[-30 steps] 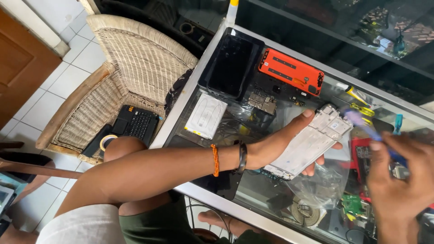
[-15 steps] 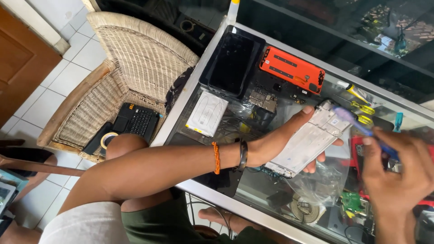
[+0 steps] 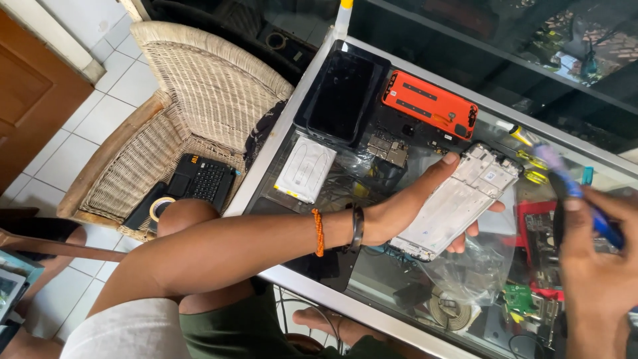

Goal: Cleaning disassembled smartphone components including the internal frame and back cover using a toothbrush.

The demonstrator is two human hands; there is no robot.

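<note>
The white phone mid-frame (image 3: 457, 203) sits in the left hand (image 3: 412, 213), raised just above the glass counter (image 3: 279, 159). It looks like a thin, light plastic and metal shell, fairly stiff along its length yet likely to flex or crack if twisted, with small cut-outs and screw posts near its upper end. Judging by that, the long edges are the safest place to hold it, and that is where the left grip is clamped: thumb laid over the near upper edge, fingertips showing under the far lower edge, so the frame lies across the palm, tilted up toward the right.

To the right of the frame, the right hand (image 3: 598, 266) is closed around a blue-handled screwdriver (image 3: 575, 189), its blurred tip pointing toward the frame's upper end without touching it.

Above and left of the frame lie an orange phone back cover (image 3: 428, 105), a small circuit board (image 3: 387, 150) and a black phone lying face up (image 3: 342, 93). Left of the frame a flat white battery (image 3: 306, 169) rests on the glass. Below the frame lies a clear plastic bag (image 3: 472, 272). Well left of it, beyond the counter edge, stands a wicker chair (image 3: 193, 86) with a black keypad device (image 3: 199, 179) on its seat.
</note>
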